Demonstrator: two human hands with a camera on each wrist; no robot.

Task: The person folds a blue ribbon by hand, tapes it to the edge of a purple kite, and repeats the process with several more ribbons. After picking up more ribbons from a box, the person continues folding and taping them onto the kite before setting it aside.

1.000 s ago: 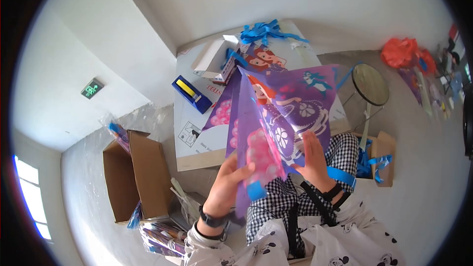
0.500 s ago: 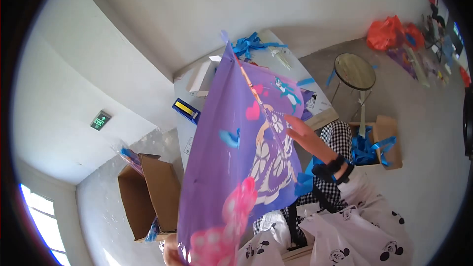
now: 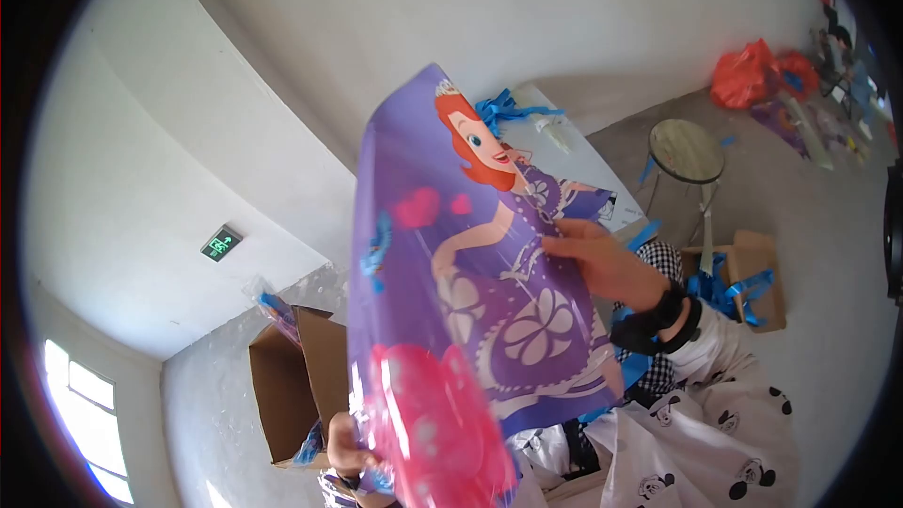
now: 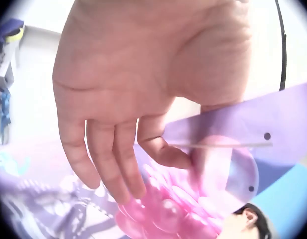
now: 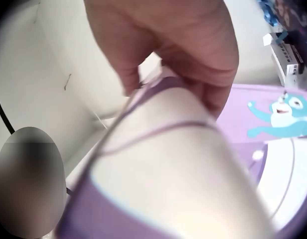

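I have the purple princess-print plastic sheet (image 3: 404, 155) stretched between both hands, standing well above them and blocking much of the table (image 3: 616, 212) behind it. My left hand (image 3: 350, 447) is at its lower left edge, pinching it between thumb and forefinger, the other three fingers loose over the pink balloon print (image 4: 168, 209). My right hand (image 3: 616, 265) grips the right edge, thumb on one side and fingers on the other. Only the head camera gives me the princess's face (image 3: 480, 141), plus the round stool (image 3: 687, 150) and the open cardboard box (image 3: 320, 362). The left wrist feed adds two small dark dots (image 4: 266, 136) near the pinched edge; the right wrist feed adds a blue cartoon animal (image 5: 285, 118) on the sheet and a white carton (image 5: 286, 62) beyond it.
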